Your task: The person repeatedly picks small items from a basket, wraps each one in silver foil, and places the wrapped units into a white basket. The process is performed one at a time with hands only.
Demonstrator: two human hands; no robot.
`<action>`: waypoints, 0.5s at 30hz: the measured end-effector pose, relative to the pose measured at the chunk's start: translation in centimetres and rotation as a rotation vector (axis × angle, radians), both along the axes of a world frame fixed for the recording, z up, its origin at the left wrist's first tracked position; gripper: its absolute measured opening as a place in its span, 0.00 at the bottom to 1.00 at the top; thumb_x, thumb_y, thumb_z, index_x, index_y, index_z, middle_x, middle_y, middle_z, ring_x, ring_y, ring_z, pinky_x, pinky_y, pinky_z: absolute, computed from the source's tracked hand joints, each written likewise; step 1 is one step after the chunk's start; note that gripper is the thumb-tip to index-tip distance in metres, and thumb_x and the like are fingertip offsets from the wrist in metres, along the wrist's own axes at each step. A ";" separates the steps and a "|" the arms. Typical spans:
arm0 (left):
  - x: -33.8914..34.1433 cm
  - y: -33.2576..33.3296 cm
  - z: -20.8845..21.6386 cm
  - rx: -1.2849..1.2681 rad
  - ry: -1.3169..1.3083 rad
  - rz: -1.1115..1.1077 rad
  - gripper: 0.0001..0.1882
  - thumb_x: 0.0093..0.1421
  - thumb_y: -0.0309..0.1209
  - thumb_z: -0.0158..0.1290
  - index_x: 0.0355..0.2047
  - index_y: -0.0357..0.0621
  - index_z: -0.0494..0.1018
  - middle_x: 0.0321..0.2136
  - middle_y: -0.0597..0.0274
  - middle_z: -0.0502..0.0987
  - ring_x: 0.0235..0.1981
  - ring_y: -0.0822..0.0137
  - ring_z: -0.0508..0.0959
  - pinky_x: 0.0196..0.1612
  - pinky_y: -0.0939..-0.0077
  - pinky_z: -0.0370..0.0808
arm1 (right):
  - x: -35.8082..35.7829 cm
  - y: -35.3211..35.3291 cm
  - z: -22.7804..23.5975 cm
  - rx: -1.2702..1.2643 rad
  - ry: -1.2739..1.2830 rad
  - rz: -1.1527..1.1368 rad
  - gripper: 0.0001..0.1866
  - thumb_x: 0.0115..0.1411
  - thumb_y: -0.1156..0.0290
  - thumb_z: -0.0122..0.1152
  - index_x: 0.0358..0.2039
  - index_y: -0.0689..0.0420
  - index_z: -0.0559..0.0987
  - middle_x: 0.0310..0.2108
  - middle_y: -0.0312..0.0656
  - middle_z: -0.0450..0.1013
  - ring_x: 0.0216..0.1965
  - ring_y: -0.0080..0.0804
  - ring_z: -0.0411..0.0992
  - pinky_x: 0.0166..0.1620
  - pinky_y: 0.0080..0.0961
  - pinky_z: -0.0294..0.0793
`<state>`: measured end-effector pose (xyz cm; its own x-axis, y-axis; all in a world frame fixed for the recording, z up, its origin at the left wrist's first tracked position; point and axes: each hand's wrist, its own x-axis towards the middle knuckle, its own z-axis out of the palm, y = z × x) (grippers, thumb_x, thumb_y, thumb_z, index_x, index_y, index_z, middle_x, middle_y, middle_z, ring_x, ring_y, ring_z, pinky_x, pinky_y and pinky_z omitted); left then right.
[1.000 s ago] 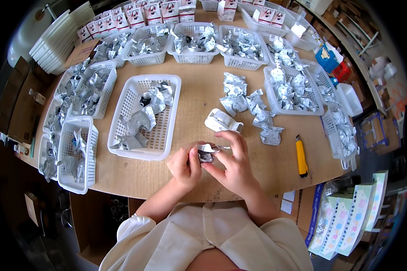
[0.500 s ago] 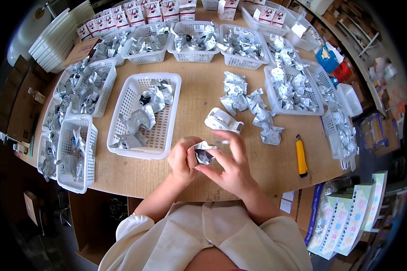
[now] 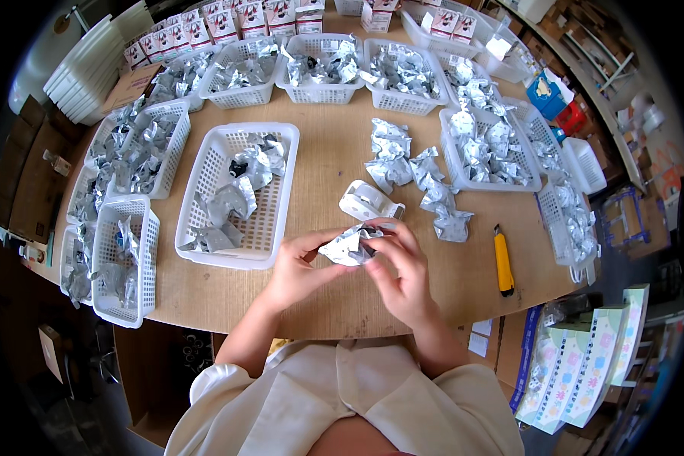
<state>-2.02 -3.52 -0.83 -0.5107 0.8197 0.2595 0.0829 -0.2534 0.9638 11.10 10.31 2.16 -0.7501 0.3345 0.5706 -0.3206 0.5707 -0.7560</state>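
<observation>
Both my hands hold one crumpled silver foil packet (image 3: 346, 247) just above the table's near side. My left hand (image 3: 296, 266) grips its left end between thumb and fingers, and my right hand (image 3: 404, 267) pinches its right end. Whatever the foil wraps is hidden. Just beyond my hands lies a white tape dispenser (image 3: 371, 202). To the left, a white perforated basket (image 3: 273, 228) holds several foil packets, with something black showing at one of them. Right of the dispenser, more crumpled foil packets (image 3: 438, 199) lie loose on the wood.
A yellow utility knife (image 3: 503, 262) lies at the right near the table edge. White baskets of foil packets (image 3: 488, 148) ring the table's left, far and right sides. Small printed boxes (image 3: 222, 27) stand in rows at the back. Stacked white trays (image 3: 91, 68) lean at far left.
The foil packet has been turned so its silver side spreads out between my hands. My right fingers, raised and apart before, have closed onto it. The view has shifted slightly.
</observation>
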 end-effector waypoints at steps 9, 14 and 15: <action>-0.4 -0.4 -0.1 -0.146 -0.106 -0.052 0.16 0.50 0.14 0.59 0.41 0.31 0.78 0.37 0.57 0.82 0.38 0.72 0.79 0.43 0.77 0.76 | 0.8 0.8 2.0 -0.074 -0.162 0.061 0.14 0.48 0.81 0.70 0.37 0.68 0.78 0.40 0.44 0.73 0.36 0.31 0.76 0.37 0.25 0.79; -0.6 -0.5 -1.2 -0.101 -0.293 -0.089 0.14 0.49 0.12 0.56 0.38 0.30 0.79 0.34 0.57 0.82 0.35 0.73 0.79 0.40 0.78 0.76 | 0.6 -0.3 2.0 -0.013 -0.168 0.010 0.17 0.47 0.79 0.72 0.37 0.66 0.78 0.40 0.45 0.72 0.35 0.33 0.76 0.36 0.25 0.79; -0.7 -0.5 -1.5 -0.089 -0.315 -0.114 0.14 0.49 0.11 0.56 0.37 0.30 0.79 0.34 0.57 0.81 0.35 0.73 0.79 0.40 0.78 0.76 | 0.5 -0.5 2.0 -0.001 -0.168 0.010 0.17 0.46 0.79 0.72 0.38 0.65 0.77 0.40 0.45 0.72 0.35 0.34 0.76 0.35 0.26 0.79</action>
<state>-2.71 -4.06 -2.36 -0.4580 0.8885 0.0287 -0.2461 -0.1578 0.9563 11.61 9.86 4.21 -0.8384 0.3272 0.4359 -0.1949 0.5670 -0.8004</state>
